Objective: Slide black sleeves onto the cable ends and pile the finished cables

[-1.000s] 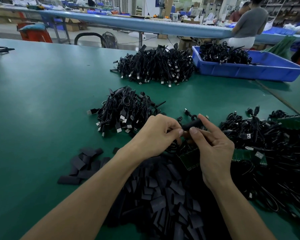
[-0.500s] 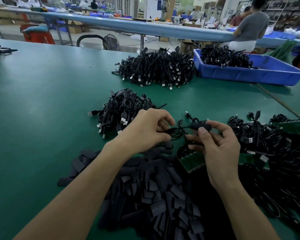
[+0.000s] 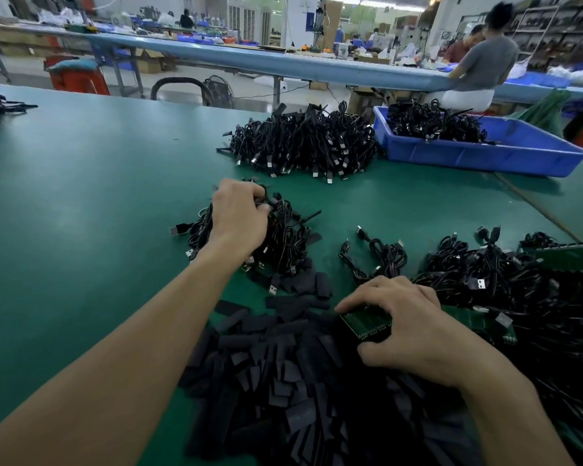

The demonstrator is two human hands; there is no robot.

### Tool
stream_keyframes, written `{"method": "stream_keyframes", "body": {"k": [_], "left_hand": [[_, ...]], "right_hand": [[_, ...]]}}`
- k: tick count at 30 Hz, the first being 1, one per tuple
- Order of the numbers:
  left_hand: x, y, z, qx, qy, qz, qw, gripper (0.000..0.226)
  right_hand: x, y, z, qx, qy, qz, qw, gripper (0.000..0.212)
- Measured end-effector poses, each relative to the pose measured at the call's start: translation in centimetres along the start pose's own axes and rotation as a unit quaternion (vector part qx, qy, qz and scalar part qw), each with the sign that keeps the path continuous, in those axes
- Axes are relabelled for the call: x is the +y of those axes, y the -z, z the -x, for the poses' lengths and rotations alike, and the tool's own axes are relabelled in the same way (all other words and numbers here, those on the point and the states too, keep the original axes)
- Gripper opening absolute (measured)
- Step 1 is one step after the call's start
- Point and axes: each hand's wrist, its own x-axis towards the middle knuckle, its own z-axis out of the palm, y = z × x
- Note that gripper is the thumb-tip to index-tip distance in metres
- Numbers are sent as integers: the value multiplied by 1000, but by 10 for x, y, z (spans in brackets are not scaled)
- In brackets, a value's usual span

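Note:
My left hand (image 3: 238, 213) reaches forward onto the small pile of sleeved cables (image 3: 290, 237), its fingers curled round a black cable at the top of that pile. My right hand (image 3: 401, 317) hovers low over the heap of flat black sleeves (image 3: 283, 381), fingers arched and spread above a green circuit board (image 3: 367, 324); I see nothing held in it. A tangle of black cables (image 3: 502, 280) lies to the right, with one loose cable (image 3: 381, 253) beside it.
A larger cable pile (image 3: 303, 146) sits further back on the green table (image 3: 81, 213). A blue bin (image 3: 485, 159) with more cables stands at the back right. A person in grey (image 3: 485, 62) sits at the far bench.
My hands have parted. The left hand carried the cable forward and left onto the small pile. The right hand let go and dropped down to the sleeve heap.

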Motion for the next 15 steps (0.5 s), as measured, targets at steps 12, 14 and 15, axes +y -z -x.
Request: {"method": "stream_keyframes", "body": {"k": [12,14,15], "left_hand": [[27,-6,54,-120,-157,218,956,4],[32,-16,68,-227,-154,275,922,1],[32,-23,75,-254,-152,288,911,1]], "right_hand": [[13,-24,-21,337,45,-96,936,13],[17,-27,-23,354,37,-123,926,22],[19,-28,-23,352,38,-131,926,26]]}}
